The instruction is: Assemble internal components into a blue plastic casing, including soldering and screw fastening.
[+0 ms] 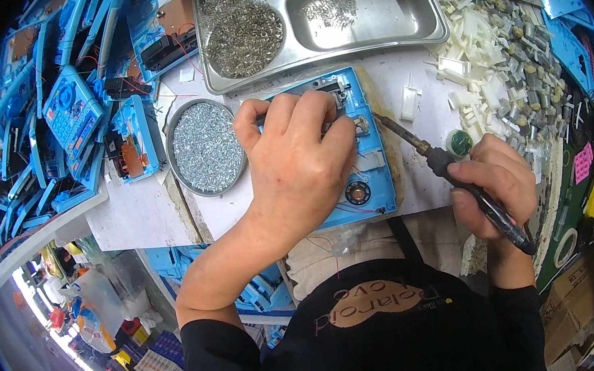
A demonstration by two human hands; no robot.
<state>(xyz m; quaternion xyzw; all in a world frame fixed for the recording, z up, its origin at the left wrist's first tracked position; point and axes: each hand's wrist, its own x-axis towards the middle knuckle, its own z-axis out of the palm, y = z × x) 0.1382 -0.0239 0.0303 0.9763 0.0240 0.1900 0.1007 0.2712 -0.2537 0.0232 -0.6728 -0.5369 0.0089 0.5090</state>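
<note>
In front of me lies a blue plastic casing half (375, 170) with a small round speaker (358, 193), wires and metal parts inside. My left hand (298, 160) is over its left side, fingers curled down into it. Whatever they pinch is hidden beneath them. A soldering iron (483, 198) is gripped by its dark handle in my right hand (496, 183). Its tip points up and left, reaching the casing's right edge. Close to the right hand stands a small round container with green inside (460, 142).
A round dish of small metal pieces (206, 148) sits left of the casing. Behind it, a steel tray (369, 40) holds springs and small metal parts. White plastic pieces (476, 69) and grey ones pile at right. Blue casings (72, 108) with wires are heaped at left.
</note>
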